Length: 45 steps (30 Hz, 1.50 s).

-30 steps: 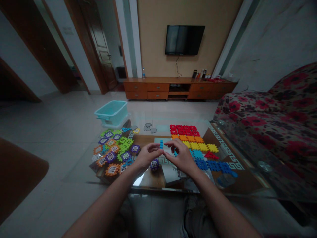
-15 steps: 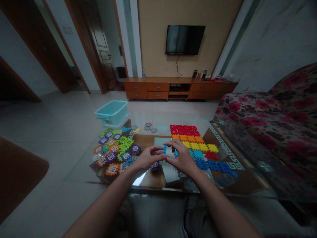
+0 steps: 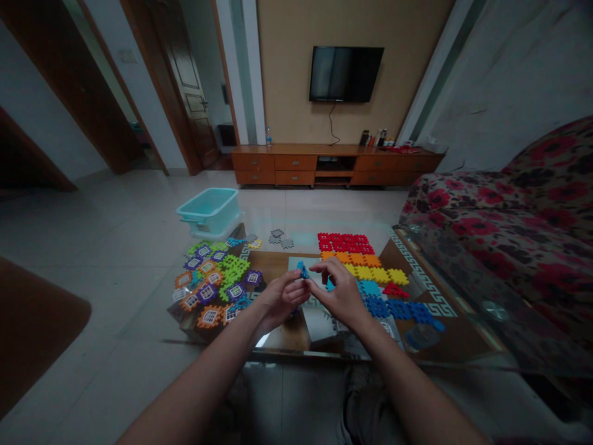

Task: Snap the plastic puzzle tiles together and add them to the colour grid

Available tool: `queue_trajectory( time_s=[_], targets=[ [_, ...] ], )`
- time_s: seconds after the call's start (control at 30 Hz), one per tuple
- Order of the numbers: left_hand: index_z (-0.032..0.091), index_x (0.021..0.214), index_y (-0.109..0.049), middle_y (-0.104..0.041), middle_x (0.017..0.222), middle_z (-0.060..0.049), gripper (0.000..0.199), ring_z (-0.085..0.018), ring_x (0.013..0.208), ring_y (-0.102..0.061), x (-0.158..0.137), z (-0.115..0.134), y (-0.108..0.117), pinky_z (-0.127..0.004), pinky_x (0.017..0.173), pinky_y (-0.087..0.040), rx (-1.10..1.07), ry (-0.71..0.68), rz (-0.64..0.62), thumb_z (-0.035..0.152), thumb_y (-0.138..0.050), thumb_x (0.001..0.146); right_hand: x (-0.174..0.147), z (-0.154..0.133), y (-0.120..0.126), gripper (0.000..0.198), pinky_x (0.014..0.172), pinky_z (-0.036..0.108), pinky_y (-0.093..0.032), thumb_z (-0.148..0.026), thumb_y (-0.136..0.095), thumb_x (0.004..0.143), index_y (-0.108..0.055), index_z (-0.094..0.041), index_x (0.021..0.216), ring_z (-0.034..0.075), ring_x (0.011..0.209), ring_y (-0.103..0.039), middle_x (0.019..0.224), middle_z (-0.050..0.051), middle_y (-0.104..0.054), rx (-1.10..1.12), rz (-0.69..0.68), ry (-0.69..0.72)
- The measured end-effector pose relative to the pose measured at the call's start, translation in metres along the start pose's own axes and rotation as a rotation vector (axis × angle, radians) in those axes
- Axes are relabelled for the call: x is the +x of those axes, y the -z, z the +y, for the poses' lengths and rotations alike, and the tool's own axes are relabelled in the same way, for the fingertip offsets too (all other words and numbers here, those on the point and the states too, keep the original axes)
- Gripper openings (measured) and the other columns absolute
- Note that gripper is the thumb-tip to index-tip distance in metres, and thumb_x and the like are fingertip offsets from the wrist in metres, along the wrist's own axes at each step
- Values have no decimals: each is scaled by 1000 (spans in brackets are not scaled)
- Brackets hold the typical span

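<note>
Both hands meet over the middle of a glass coffee table [image 3: 278,337]. My left hand [image 3: 281,298] and my right hand [image 3: 340,292] pinch a small light-blue plastic tile [image 3: 302,270] between their fingertips. To the right lies a flat mat of joined tiles [image 3: 365,262] in red, orange, yellow, light-blue and dark-blue rows. Left of my hands sits a loose pile of tiles [image 3: 215,281] in purple, orange and green, some with white window inserts.
A turquoise plastic bin [image 3: 209,211] stands on the floor beyond the table's far left corner. A few grey tiles [image 3: 279,238] lie at the far edge. A floral sofa [image 3: 500,216] runs along the right. A TV cabinet [image 3: 333,164] lines the far wall.
The blue tile has tilted and shifted slightly left between my fingertips; my left hand has curled in under it. The hands stay over the same spot.
</note>
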<state>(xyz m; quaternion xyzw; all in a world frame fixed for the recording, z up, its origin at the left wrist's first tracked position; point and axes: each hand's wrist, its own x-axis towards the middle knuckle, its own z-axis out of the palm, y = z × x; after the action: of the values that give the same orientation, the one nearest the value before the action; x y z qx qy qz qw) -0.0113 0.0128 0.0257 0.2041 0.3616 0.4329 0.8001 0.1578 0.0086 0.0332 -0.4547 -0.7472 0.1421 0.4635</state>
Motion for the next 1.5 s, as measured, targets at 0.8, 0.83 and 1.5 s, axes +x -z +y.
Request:
queue_trajectory(
  time_s=[0.8, 0.83, 1.5],
  targets=[
    [13, 95, -65, -71, 83, -9, 34, -16, 75, -68, -3, 1, 1, -28, 82, -52, 82, 137, -20, 30, -80, 69, 1, 2, 5, 7, 62, 28, -43, -16, -66, 81, -70, -21, 84, 14, 68, -53, 77, 1, -60, 45, -141, 35],
    [13, 94, -65, -71, 83, -8, 34, -16, 75, -67, -3, 1, 0, -28, 82, -52, 83, 142, -24, 30, -80, 69, 1, 2, 5, 7, 62, 28, -43, -16, -66, 81, -70, -21, 83, 14, 67, -53, 77, 1, -60, 48, -143, 35],
    [17, 96, -63, -72, 86, -7, 33, -18, 81, -69, -5, 0, 4, -32, 91, -48, 117, 195, -118, 34, -77, 72, 0, 2, 11, 5, 65, 27, -45, -15, -67, 81, -71, -19, 82, 14, 70, -56, 78, 2, -62, 68, -164, 47]
  ],
)
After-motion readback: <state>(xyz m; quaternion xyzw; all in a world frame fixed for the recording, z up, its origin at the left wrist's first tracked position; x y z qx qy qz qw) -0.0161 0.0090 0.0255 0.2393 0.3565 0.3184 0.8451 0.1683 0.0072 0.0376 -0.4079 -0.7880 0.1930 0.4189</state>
